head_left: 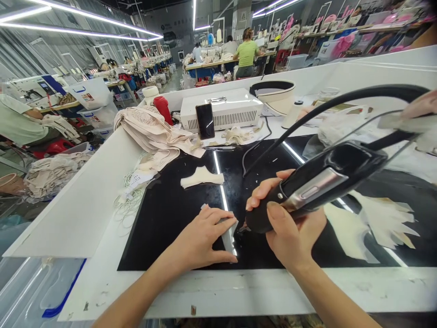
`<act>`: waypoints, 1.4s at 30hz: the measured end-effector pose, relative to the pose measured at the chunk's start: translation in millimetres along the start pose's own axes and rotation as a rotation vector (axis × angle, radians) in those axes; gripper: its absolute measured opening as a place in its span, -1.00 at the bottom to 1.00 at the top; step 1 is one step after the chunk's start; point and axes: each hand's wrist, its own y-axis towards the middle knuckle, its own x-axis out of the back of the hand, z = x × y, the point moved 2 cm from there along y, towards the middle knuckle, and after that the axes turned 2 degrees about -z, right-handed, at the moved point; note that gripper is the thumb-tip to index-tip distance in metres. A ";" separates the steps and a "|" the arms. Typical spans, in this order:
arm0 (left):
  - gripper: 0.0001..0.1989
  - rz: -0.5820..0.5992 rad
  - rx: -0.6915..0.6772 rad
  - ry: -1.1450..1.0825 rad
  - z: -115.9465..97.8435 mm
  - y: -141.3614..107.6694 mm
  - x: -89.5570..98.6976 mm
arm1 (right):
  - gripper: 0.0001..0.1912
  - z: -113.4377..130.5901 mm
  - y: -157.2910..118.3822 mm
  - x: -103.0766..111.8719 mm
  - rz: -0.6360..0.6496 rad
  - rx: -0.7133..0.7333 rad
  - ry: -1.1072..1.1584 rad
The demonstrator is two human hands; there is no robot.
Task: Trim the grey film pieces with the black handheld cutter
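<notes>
My right hand [290, 228] is wrapped round a black and silver handheld tool [307, 187], which has a thick black cable and a small tip pointing left and down. My left hand [205, 234] lies on the glossy black mat [164, 232] with its fingers apart. Beside and partly under its fingers is a thin, greyish translucent piece [229, 234], close to the tool's tip. A cream fabric piece [202, 176] lies flat on the mat beyond my left hand. More cream pieces [375, 223] are spread on the mat to the right of my right hand.
Beige fabric [153, 132] is heaped at the back left, near a red bottle [163, 109]. A phone [205, 121] leans against a white box [232, 107]. White cords [131, 200] lie left of the mat. Other people sit at tables in the background and far left.
</notes>
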 end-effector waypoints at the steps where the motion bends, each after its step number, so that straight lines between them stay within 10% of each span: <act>1: -0.19 0.005 0.002 -0.002 0.6 -0.2 0.5 | -0.54 -1.1 0.9 -0.9 0.000 0.002 0.001; 42: -0.15 0.031 -0.008 -0.026 0.9 -2.1 5.3 | -0.60 -0.1 -17.6 -3.6 0.110 -0.030 0.081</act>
